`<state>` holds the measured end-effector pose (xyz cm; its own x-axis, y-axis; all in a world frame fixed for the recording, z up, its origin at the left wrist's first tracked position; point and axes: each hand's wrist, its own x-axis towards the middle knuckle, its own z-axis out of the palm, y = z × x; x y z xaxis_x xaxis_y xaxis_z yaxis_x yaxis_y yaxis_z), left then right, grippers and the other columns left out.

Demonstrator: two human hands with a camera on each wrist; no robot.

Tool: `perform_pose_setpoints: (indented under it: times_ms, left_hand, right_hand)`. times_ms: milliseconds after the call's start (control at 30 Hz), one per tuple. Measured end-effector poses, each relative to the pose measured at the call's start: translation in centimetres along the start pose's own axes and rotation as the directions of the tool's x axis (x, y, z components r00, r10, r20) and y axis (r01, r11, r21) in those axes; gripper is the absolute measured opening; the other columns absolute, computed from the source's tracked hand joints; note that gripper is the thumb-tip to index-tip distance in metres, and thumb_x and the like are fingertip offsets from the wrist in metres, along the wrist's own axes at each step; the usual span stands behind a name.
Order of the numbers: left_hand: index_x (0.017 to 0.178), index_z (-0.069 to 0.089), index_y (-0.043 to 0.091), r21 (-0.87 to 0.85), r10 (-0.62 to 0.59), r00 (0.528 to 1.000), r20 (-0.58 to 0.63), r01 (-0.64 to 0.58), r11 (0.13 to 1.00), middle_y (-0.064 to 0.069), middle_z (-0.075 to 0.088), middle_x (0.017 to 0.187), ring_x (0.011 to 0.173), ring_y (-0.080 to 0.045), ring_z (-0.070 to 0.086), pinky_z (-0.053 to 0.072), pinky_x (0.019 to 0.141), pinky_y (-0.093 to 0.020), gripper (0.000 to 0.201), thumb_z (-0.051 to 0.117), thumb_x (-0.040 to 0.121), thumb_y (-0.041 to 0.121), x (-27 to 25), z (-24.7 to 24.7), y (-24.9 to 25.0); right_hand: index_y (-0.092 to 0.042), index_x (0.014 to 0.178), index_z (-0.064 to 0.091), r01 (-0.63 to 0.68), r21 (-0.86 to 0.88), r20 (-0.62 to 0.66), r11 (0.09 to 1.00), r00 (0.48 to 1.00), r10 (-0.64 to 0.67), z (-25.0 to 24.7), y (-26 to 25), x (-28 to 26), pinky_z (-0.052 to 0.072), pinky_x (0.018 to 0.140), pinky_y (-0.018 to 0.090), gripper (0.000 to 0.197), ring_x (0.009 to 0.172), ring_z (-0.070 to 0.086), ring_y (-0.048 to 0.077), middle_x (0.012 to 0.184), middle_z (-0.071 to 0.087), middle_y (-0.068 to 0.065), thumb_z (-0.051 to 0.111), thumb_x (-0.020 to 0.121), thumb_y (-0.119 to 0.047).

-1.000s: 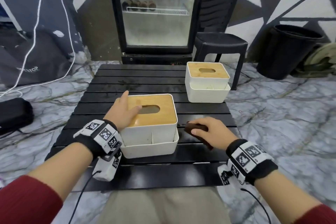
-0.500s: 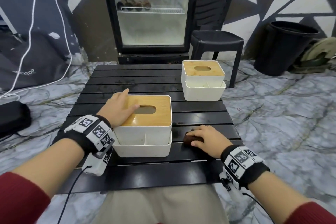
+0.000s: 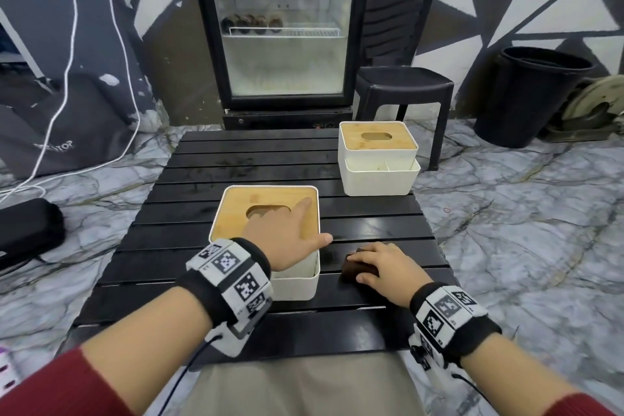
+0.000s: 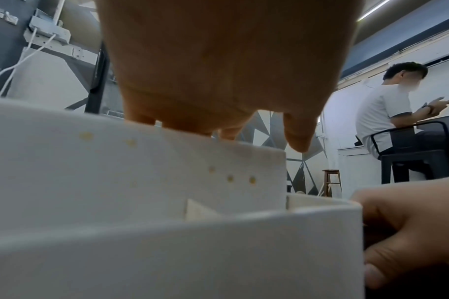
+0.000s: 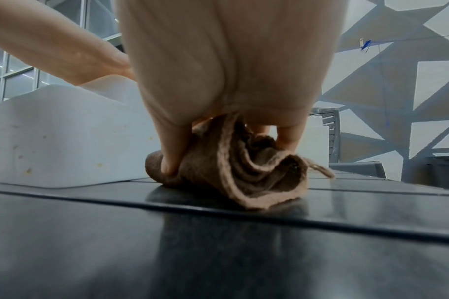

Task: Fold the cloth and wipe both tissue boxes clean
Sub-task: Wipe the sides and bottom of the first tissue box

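Sleeves: we wear red [image 3: 50, 382].
Wristbands: ours are black, with white marker blocks [image 3: 233, 267].
Cables: thin black ones [image 3: 189, 368].

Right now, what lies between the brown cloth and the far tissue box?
Only bare black table slats. The head view shows nothing on them between the cloth under the right hand and the far tissue box.
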<state>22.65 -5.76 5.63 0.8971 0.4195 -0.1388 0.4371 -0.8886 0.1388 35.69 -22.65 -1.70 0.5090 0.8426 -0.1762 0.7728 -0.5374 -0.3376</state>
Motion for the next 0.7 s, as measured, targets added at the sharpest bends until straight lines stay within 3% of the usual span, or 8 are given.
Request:
perform_pose_setpoints:
  times_ms: [133, 333, 433, 500, 600, 700]
  left_hand:
    - [0.147, 0.012, 0.031, 0.028, -0.048, 0.998, -0.037, 0.049, 0.998, -0.01, 0.055, 0.126, 0.117, -0.029, 0.05, 0.033, 0.099, -0.044, 0.073, 0.029, 0.087, 0.069, 0.3, 0.9, 0.6]
    - [0.147, 0.014, 0.032, -0.02, -0.041, 0.996, -0.078, 0.04, 0.999, -0.009, 0.057, 0.117, 0.11, -0.028, 0.052, 0.036, 0.097, -0.044, 0.066, 0.031, 0.09, 0.061, 0.4, 1.0, 0.4]
    - [0.147, 0.016, 0.032, -0.123, -0.034, 0.989, -0.147, 0.016, 0.992, -0.007, 0.059, 0.113, 0.104, -0.026, 0.054, 0.04, 0.095, -0.043, 0.064, 0.034, 0.091, 0.057, 0.1, 0.0, -0.6]
    - [0.147, 0.019, 0.034, -0.271, -0.046, 0.979, -0.201, -0.01, 0.963, -0.002, 0.059, 0.12, 0.107, -0.023, 0.055, 0.042, 0.095, -0.039, 0.062, 0.038, 0.091, 0.054, -0.1, -0.9, -1.7]
    - [0.145, 0.024, 0.042, -0.554, -0.05, 0.959, -0.279, -0.118, 0.824, 0.013, 0.049, 0.138, 0.124, -0.012, 0.048, 0.035, 0.104, -0.03, 0.06, 0.047, 0.09, 0.045, 0.1, -1.8, -3.5]
    - [0.142, 0.028, 0.046, -0.834, -0.06, 0.962, -0.265, -0.198, 0.516, 0.02, 0.05, 0.135, 0.125, -0.008, 0.049, 0.038, 0.107, -0.037, 0.058, 0.052, 0.094, 0.027, 0.2, -2.2, -4.7]
  right_hand:
    - [-0.04, 0.128, 0.046, -0.012, -0.013, -0.004, 1.0, 1.0, 0.012, 0.0, -0.2, 0.0, 0.036, 0.1, 0.034, 0.042, 0.121, 0.035, 0.019, 0.134, 0.042, -0.006, 0.055, 0.087, -0.037]
    - [-0.039, 0.126, 0.047, -0.012, -0.009, 0.0, 1.0, 1.0, 0.012, -0.1, -0.3, 0.1, 0.037, 0.099, 0.034, 0.041, 0.121, 0.037, 0.02, 0.131, 0.044, -0.006, 0.057, 0.087, -0.034]
    - [-0.034, 0.123, 0.052, 0.007, 0.057, -0.002, 0.998, 1.0, -0.007, -0.8, -0.4, 0.2, 0.036, 0.101, 0.036, 0.037, 0.118, 0.041, 0.02, 0.126, 0.049, -0.004, 0.058, 0.087, -0.029]
    - [-0.029, 0.121, 0.057, 0.065, 0.176, -0.11, 0.982, 0.993, -0.046, -1.8, -0.7, 0.1, 0.034, 0.101, 0.029, 0.036, 0.115, 0.046, 0.018, 0.12, 0.054, -0.002, 0.06, 0.086, -0.023]
    - [-0.026, 0.119, 0.059, 0.21, 0.354, -0.354, 0.911, 0.932, -0.077, -3.8, -2.2, -0.1, 0.03, 0.099, 0.02, 0.036, 0.11, 0.05, 0.013, 0.114, 0.055, -0.005, 0.062, 0.085, -0.015]
    - [-0.028, 0.118, 0.06, 0.332, 0.413, -0.46, 0.848, 0.88, -0.121, -5.4, -4.3, -0.4, 0.032, 0.103, 0.026, 0.036, 0.114, 0.048, 0.012, 0.117, 0.054, -0.009, 0.061, 0.085, -0.013]
